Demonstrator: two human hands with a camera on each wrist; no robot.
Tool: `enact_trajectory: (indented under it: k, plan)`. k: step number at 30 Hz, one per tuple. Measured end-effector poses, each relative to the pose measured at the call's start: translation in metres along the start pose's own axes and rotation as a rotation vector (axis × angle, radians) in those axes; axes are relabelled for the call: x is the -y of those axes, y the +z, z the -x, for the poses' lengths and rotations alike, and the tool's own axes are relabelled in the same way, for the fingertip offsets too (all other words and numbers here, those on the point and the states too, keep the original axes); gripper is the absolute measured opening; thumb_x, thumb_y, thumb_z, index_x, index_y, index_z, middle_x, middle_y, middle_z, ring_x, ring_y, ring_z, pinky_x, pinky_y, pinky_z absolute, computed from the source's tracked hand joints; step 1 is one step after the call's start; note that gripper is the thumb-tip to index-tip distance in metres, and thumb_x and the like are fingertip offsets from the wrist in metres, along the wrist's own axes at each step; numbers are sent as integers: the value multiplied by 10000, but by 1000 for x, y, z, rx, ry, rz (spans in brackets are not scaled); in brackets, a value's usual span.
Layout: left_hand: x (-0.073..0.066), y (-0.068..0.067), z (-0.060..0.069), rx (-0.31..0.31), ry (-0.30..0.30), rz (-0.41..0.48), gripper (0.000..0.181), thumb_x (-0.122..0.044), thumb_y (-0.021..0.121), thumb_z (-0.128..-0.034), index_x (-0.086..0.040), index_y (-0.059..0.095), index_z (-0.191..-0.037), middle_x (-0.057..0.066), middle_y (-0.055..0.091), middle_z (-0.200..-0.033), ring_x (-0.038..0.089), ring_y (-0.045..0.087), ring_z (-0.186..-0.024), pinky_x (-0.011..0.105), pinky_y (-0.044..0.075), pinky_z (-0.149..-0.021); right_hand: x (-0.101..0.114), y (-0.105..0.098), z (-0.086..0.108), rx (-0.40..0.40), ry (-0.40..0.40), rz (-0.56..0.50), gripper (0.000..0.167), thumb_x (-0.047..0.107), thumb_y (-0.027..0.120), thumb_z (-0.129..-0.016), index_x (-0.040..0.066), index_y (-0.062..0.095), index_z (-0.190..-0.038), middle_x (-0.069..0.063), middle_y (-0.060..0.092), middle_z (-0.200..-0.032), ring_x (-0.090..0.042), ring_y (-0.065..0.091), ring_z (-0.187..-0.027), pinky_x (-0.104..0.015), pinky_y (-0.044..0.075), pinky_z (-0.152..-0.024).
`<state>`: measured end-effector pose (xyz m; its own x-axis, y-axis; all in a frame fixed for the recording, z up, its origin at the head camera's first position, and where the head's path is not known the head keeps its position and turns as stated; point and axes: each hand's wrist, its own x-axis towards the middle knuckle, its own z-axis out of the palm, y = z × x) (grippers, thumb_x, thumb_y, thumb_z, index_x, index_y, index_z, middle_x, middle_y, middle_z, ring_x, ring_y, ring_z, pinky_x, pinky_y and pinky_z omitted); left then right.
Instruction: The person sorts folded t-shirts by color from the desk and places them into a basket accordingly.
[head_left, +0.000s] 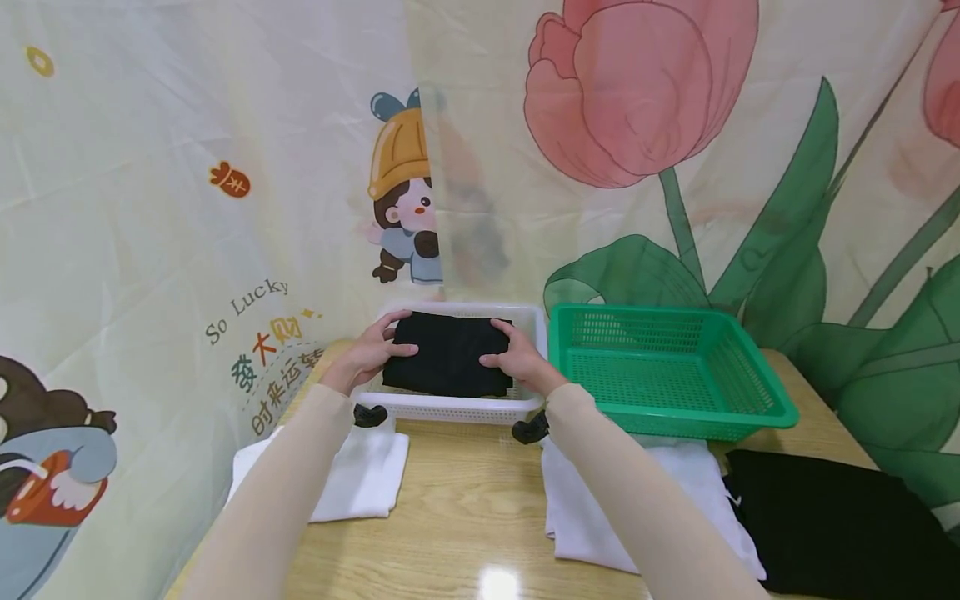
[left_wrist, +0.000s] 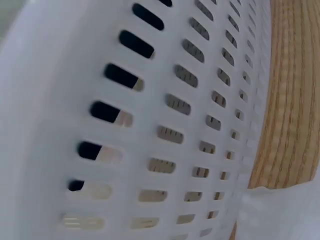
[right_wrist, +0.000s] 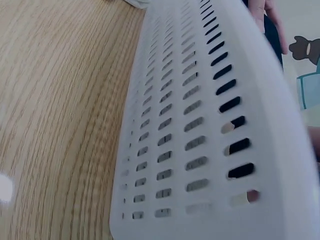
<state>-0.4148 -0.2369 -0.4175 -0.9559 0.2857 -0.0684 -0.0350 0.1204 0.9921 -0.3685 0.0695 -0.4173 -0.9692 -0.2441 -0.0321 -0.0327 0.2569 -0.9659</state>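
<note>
In the head view a folded black cloth (head_left: pixel 447 354) lies within the white basket (head_left: pixel 450 407). My left hand (head_left: pixel 369 353) grips its left edge, thumb on top of the cloth. At the cloth's right edge my right hand (head_left: pixel 521 357) holds it, with thumb and index finger over the top. The fingers under the cloth are hidden. The left wrist view is filled by the slotted side of the white basket (left_wrist: pixel 150 112), with black showing through the upper slots. In the right wrist view the basket wall (right_wrist: pixel 200 125) hides most of the cloth.
A green basket (head_left: pixel 675 367) stands directly right of the white one. White cloths lie on the table (head_left: pixel 465 492) at the left (head_left: pixel 363 475) and right (head_left: pixel 585 517), and a black cloth (head_left: pixel 832 525) at the far right. A printed curtain hangs behind.
</note>
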Motion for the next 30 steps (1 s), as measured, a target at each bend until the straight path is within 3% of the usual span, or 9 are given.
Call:
enact_trajectory:
  k: [7, 12, 17, 25, 30]
  plan:
    - [9, 3, 3, -12, -15, -76, 845, 24, 727, -982, -201, 296, -1674, 255, 400, -1576, 355, 588, -1282, 386, 591, -951, -8, 9, -3, -40, 51, 28, 842, 32, 752, -983, 208, 318, -1683, -199, 285, -1707, -429, 392, -1507, -545, 422, -1180]
    - [15, 6, 1, -21, -12, -116, 845, 13, 731, -984, -167, 287, -1680, 263, 297, -1656, 404, 446, -1431, 491, 482, -1121, -12, 15, -3, -68, 76, 44, 828, 15, 735, -989, 198, 319, -1681, -200, 289, -1705, -430, 406, -1497, -551, 420, -1180]
    - [18, 7, -1, -21, -26, -123, 864, 49, 732, -968, -147, 281, -1678, 268, 342, -1628, 420, 451, -1433, 554, 444, -1159, -12, 19, -4, -67, 99, 55, 831, 13, 735, -987, 187, 315, -1682, -209, 288, -1705, -438, 422, -1483, -555, 416, -1182]
    - [19, 5, -2, -5, -32, -197, 848, 61, 737, -954, -92, 294, -1660, 292, 366, -1600, 422, 481, -1400, 532, 482, -1125, -14, 21, -10, -60, 128, 140, 823, 33, 762, -972, 155, 344, -1670, -202, 298, -1710, -428, 400, -1502, -546, 415, -1183]
    - [21, 4, -3, 15, -50, -268, 842, 74, 737, -946, -50, 298, -1654, 316, 236, -1678, 452, 277, -1542, 601, 366, -1203, -14, 20, -9, -46, 162, 192, 838, 19, 768, -960, 146, 342, -1670, -212, 332, -1692, -429, 403, -1500, -553, 433, -1165]
